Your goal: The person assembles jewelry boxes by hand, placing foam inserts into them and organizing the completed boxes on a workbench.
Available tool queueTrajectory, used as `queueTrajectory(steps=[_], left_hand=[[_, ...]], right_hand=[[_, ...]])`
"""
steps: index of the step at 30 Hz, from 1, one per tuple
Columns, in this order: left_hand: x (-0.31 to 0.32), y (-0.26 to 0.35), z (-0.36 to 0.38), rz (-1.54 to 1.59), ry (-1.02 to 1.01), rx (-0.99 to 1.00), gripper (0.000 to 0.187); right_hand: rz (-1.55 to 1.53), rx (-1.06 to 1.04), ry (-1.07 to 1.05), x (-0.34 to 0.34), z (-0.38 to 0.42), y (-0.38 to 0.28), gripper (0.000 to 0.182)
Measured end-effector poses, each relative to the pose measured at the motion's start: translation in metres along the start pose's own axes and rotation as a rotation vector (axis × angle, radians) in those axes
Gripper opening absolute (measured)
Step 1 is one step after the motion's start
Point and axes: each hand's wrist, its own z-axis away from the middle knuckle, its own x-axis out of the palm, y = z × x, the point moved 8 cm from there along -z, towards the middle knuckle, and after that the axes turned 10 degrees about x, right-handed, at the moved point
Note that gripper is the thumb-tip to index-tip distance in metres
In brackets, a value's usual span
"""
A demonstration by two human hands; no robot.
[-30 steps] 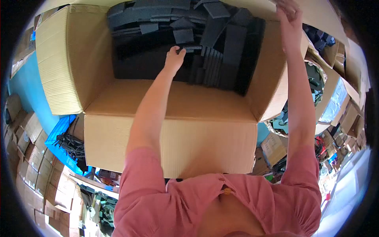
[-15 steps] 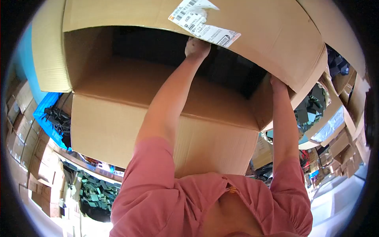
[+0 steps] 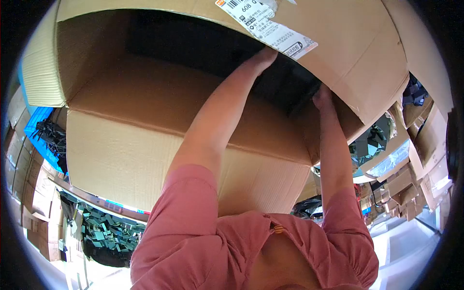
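Your left hand [image 3: 263, 55] presses flat under the far flap [image 3: 338, 53] of the box [image 3: 145, 140] before you; your right hand [image 3: 323, 96] meets its edge, grip hidden. Lower the flap evenly, keeping fingers outside the seam

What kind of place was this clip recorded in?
Probably a warehouse or packing room. A large cardboard box with a shipping label fills the view, stacks of smaller cartons line the left side, more open cartons crowd the right, and a blue crate holds dark parts.
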Motion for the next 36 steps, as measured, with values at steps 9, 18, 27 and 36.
queueTrajectory(steps=[9,18,27,36], left_hand=[[0.004,-0.027,0.001,0.158,-0.064,-0.086,0.066],[0.028,-0.040,0.008,0.244,-0.135,-0.155,0.074],[0.092,-0.009,0.024,0.112,-0.141,-0.247,0.074],[0.109,0.069,0.087,0.104,-0.124,-0.323,0.083]], right_hand=[[-0.398,0.039,-0.334,-0.010,0.002,-0.006,0.057],[-0.196,0.130,-0.118,0.019,-0.022,0.009,0.063],[-0.176,0.121,-0.085,0.040,0.054,-0.023,0.069],[-0.099,0.139,-0.009,0.042,0.154,-0.058,0.074]])
